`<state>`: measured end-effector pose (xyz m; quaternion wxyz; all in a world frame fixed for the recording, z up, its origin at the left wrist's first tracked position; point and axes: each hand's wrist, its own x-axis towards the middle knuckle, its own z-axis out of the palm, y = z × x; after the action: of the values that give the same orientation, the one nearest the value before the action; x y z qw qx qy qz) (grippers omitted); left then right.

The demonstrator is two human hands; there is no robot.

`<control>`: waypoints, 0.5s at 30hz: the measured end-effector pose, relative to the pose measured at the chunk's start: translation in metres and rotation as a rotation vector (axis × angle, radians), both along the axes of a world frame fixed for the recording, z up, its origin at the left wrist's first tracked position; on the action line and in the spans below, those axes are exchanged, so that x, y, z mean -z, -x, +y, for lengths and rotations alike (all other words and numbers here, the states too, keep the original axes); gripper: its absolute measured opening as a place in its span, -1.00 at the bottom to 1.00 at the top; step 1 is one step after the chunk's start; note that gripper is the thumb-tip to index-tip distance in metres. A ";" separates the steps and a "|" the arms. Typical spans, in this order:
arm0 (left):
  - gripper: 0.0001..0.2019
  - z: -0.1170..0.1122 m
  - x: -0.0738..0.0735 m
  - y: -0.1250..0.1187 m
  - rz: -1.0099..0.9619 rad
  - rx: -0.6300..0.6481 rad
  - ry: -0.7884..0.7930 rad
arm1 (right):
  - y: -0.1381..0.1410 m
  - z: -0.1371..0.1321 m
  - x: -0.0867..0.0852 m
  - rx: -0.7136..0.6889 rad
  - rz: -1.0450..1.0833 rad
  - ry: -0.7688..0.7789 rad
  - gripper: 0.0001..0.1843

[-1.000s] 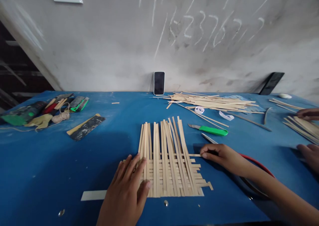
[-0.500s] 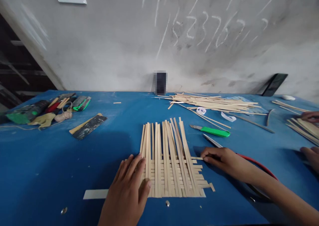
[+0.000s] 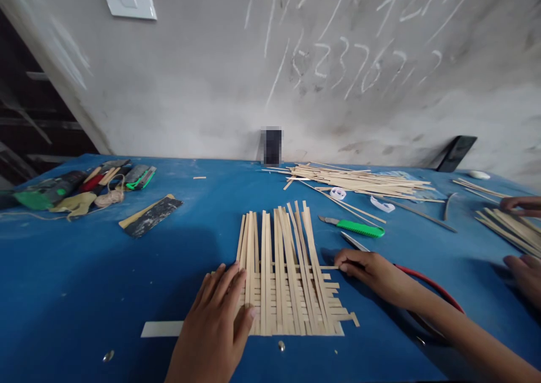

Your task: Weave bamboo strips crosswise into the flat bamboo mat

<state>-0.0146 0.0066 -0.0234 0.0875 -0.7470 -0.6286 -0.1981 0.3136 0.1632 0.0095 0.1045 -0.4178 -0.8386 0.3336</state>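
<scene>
A partly woven mat of pale bamboo strips [image 3: 276,293] lies on the blue table, its long upright strips fanning away from me. My left hand [image 3: 217,321] rests flat on the mat's left edge, fingers stretched out and holding nothing. At the right side, my right hand [image 3: 367,273] pinches the end of a thin crosswise bamboo strip [image 3: 329,267] that runs in among the uprights. Under the mat's near edge a white strip [image 3: 163,329] sticks out to the left. Just beyond my right hand lie a green craft knife [image 3: 359,228] and red-handled scissors [image 3: 426,281], partly hidden by my arm.
Loose bamboo strips [image 3: 355,180] are heaped near the wall. Tools and twine [image 3: 110,197] sit at the back left, with a dark flat scraper-like piece [image 3: 152,217] nearer. A dark phone [image 3: 457,153] leans on the wall. Another person's hands [image 3: 524,205] work at the right edge.
The camera view has shifted slightly. Both hands keep nearly the same places on the mat and strip.
</scene>
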 end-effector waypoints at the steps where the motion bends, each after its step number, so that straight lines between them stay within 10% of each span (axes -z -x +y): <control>1: -0.45 0.000 0.000 0.000 0.002 0.000 0.000 | 0.001 -0.001 -0.002 0.004 0.004 0.009 -0.59; 15: -0.56 -0.001 -0.006 -0.002 0.000 0.016 0.020 | 0.008 0.006 -0.013 -0.079 0.011 0.175 -0.67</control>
<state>-0.0127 0.0053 -0.0170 0.0785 -0.7530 -0.6243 -0.1925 0.3057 0.1692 0.0222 0.0593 -0.3902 -0.8214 0.4117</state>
